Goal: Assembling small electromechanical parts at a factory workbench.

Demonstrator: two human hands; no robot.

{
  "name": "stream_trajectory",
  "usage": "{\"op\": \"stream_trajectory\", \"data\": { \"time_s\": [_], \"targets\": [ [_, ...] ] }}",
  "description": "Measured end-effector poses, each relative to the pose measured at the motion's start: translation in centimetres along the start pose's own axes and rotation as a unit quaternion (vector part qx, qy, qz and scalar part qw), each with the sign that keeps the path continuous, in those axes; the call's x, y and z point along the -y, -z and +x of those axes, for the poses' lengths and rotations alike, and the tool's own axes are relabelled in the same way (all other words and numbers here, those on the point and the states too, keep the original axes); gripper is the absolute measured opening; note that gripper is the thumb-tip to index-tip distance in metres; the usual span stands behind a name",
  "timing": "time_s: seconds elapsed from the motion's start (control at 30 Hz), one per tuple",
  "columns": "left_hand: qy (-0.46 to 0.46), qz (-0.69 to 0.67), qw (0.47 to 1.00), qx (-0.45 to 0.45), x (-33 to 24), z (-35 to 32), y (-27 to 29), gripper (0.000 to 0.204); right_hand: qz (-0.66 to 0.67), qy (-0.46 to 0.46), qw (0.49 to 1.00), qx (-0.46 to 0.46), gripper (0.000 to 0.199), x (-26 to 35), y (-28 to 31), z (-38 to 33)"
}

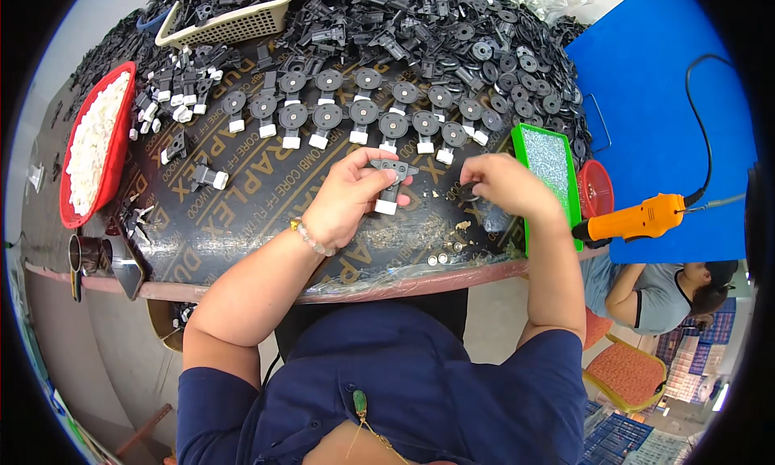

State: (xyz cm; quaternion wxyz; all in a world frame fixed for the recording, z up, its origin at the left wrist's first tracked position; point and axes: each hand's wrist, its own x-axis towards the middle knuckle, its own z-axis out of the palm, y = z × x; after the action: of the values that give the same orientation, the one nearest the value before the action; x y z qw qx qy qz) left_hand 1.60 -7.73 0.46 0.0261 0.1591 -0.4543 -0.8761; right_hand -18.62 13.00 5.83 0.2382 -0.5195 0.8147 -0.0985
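My left hand (349, 192) is closed on a black plastic bracket (393, 174) with a white end piece, thumb pressed on its wide part. Further right, my right hand (510, 184) pinches a round black disc (468, 192), partly hidden by the fingers. Beyond both hands, several brackets with a round disc (393, 125) on top lie in two rough rows, white ends toward me. Loose brackets without discs (207, 177) rest left of my left hand. A few small round metal pieces (437, 260) lie near the table's front edge.
A red tray (118, 154) of white pieces stands at left. Black parts (339, 29) and discs pile up behind, beside a cream basket (226, 29). At right are a green tray (575, 192) of small metal parts, a red bowl (597, 189) and an orange electric screwdriver (638, 218). Another person (670, 295) sits beyond.
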Motion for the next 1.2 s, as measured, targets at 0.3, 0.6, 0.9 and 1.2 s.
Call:
{"op": "stream_trajectory", "data": {
  "time_s": [0.3, 0.6, 0.9, 1.2],
  "targets": [
    [0.006, 0.010, 1.000, -0.008, -0.1, 0.0, -0.1, 0.031, -0.005, -0.092, 0.968, -0.232, 0.041, 1.6, -4.6, -2.9],
    [0.036, -0.017, 0.999, 0.012, 0.4, -0.1, 0.0, 0.034, 0.181, 0.046, 0.942, -0.280, 0.057, 6.0, -4.2, -2.2],
    [0.055, -0.022, 0.998, 0.009, 0.6, -0.2, -0.5, 0.028, 0.134, 0.122, 0.964, -0.194, 0.054, 8.3, -3.9, 0.2],
    [0.077, -0.011, 0.997, 0.026, 0.5, -0.7, -0.7, 0.039, 0.121, 0.135, 0.969, -0.167, 0.052, 7.4, -3.4, -0.3]
  ]
}}
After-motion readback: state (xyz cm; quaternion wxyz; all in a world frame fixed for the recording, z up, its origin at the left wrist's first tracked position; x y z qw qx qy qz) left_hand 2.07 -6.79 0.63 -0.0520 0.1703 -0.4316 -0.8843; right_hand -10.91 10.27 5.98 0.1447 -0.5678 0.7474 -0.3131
